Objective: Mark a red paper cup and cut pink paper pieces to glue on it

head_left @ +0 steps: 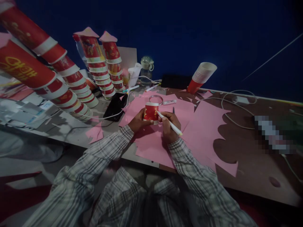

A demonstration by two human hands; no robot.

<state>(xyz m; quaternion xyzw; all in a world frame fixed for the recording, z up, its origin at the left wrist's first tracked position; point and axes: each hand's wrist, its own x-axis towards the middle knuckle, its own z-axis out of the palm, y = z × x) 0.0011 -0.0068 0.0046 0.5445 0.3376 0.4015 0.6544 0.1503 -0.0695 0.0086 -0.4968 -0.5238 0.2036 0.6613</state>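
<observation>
My left hand point(138, 121) is closed around the side of a red paper cup point(151, 113) with gold markings and a pale rim, held above the pink paper point(153, 148). In my right hand point(170, 126) is a white marker point(174, 127), gripped like a pen. Its tip meets or nearly meets the right side of the cup; I cannot tell which. Just behind the cup lies a roll of tape point(156, 99), seen as a ring. A small white tube point(169, 102) rests beside it on the paper.
Tall towers of stacked red cups point(94, 63) with pink cone tops stand at the left. A leaning stack of cups point(202, 77), a glass bottle point(147, 67) and a dark phone point(115, 107) are further back. White cables point(227, 110) cross the table, and cut pink paper point(205, 126) spreads rightward.
</observation>
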